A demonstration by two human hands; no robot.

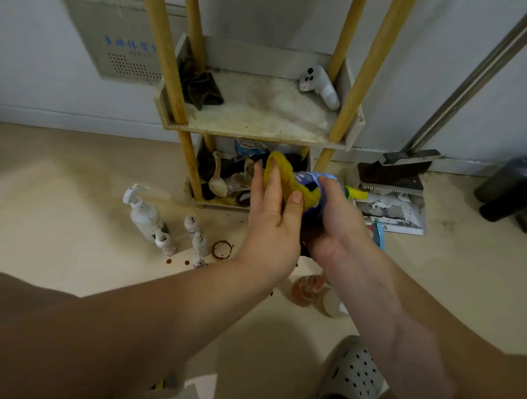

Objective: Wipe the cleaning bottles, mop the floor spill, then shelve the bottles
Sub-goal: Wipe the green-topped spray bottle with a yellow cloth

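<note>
My right hand (331, 222) grips a blue bottle (311, 179) with a yellow-green nozzle (356, 193), held level above the floor. My left hand (272, 212) presses a yellow cloth (284, 173) against the bottle's side, fingers fairly straight and the thumb on the cloth. A white spray bottle (144, 213) spattered brown stands on the floor at left. Three smaller spattered bottles (199, 241) stand beside it. Brown drops and a ring stain (222, 249) mark the floor. Below my right forearm lie two more bottles (307, 290), partly hidden.
A wooden-post shelf unit (258, 118) stands against the wall; its dirty shelf holds a dark rag (202, 89) and a white controller (320, 84). The bottom shelf is cluttered. A dustpan and brush (393, 182) lie right, dark containers (519, 190) far right. My grey shoe (353, 374) is below.
</note>
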